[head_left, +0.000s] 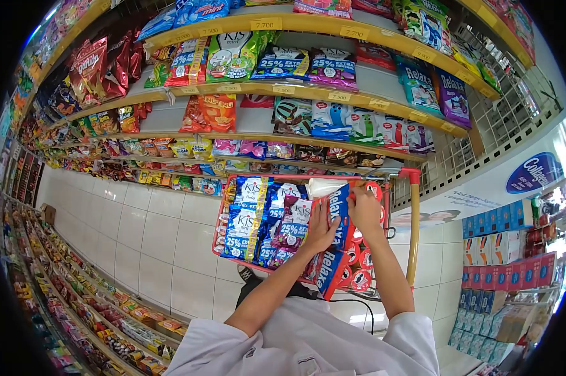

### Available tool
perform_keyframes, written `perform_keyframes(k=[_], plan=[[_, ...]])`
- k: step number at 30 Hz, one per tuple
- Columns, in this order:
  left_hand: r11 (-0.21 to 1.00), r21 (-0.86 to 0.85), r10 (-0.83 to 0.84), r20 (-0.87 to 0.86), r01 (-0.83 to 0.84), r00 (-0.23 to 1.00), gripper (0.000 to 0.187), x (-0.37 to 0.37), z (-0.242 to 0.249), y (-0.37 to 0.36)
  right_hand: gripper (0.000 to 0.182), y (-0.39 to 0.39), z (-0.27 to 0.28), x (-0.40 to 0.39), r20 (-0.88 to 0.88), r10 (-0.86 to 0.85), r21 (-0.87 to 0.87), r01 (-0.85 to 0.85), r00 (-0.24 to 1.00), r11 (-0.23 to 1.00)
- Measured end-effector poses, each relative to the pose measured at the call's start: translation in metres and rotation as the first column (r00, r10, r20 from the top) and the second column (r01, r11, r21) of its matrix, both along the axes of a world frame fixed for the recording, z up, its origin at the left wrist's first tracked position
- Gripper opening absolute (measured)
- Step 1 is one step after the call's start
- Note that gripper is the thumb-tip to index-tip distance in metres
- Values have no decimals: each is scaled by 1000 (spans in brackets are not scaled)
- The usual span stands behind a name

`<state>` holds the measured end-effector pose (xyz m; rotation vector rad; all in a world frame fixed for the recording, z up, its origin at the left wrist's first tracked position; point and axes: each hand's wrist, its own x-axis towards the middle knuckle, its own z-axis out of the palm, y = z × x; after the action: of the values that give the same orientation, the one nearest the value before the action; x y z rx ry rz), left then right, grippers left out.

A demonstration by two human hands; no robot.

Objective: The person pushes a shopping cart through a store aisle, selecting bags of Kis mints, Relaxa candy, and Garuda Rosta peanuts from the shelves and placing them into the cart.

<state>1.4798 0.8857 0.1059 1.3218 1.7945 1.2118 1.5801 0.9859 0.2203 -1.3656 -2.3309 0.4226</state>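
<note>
A red-rimmed shopping cart (215, 241) stands before me, packed with candy bags. My left hand (322, 228) lies with fingers stretched out over a blue and red Relaxa candy bag (337, 210), beside a purple KIS candy bag (293, 227). My right hand (365, 210) has its fingers curled at the right edge of that same Relaxa bag; the fingertips are partly hidden. Another Relaxa bag (330, 273) lies nearer to me. Blue KIS bags (244, 225) fill the left side of the cart. Red cans with a face print (361, 279) are at the right.
Shelves (277, 89) with yellow price rails and candy bags rise behind the cart. The cart's yellow handle (413, 232) stands at the right. Low snack racks (107, 301) run along the left. Stacked boxes (508, 272) are at the right. White tiles (151, 232) cover the floor.
</note>
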Motion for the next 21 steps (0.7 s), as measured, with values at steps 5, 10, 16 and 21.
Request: perform_keyframes(k=[5, 10, 16, 21], plan=[[997, 14, -70, 35, 70, 997, 72, -9, -3, -3, 15, -2, -1, 4, -1, 81, 154, -80, 997, 985], [986, 68, -147, -36, 149, 988, 73, -13, 6, -9, 16, -14, 8, 14, -54, 103, 97, -97, 993, 991], [970, 142, -182, -99, 195, 978, 75, -14, 3, -12, 24, -26, -3, 22, -19, 86, 178, -81, 996, 981], [971, 105, -205, -81, 213, 975, 63, -30, 11, -19, 33, -33, 6, 23, -127, 98, 134, -81, 987, 988]])
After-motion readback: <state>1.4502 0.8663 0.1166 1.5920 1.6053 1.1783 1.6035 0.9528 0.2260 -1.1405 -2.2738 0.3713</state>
